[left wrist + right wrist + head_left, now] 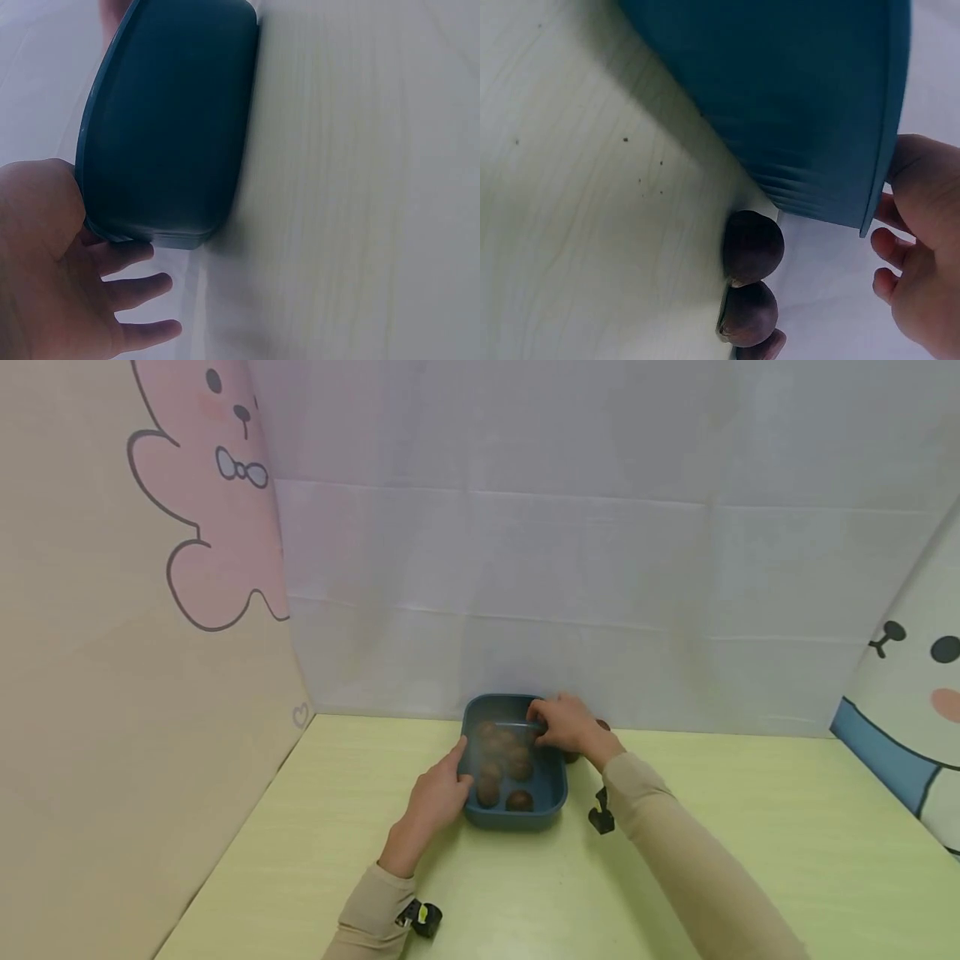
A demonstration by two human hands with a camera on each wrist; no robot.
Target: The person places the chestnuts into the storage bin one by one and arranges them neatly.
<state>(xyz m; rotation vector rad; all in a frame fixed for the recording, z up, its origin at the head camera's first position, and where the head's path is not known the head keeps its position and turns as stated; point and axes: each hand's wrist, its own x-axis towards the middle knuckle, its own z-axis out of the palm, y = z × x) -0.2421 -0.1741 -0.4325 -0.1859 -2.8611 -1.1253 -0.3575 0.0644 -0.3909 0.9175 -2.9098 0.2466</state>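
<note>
A dark blue plastic bin (514, 821) stands against the back wall with several round brown nuts, chestnuts (519, 801) by their look, inside. My left hand (437, 793) grips its left side, the thumb over the rim and the other fingers along the outside, spread in the left wrist view. Reaching over the far right rim, my right hand (567, 725) has curled fingers inside the bin, pinching at a dark chestnut that they mostly hide. In the right wrist view the bin wall covers those fingertips.
Outside the bin's right side, several chestnuts (753, 248) lie in a row on the pale yellow table (360, 793) by the back wall. A white cloth wall (495, 560) rises directly behind. Printed side panels (225, 693) flank the table.
</note>
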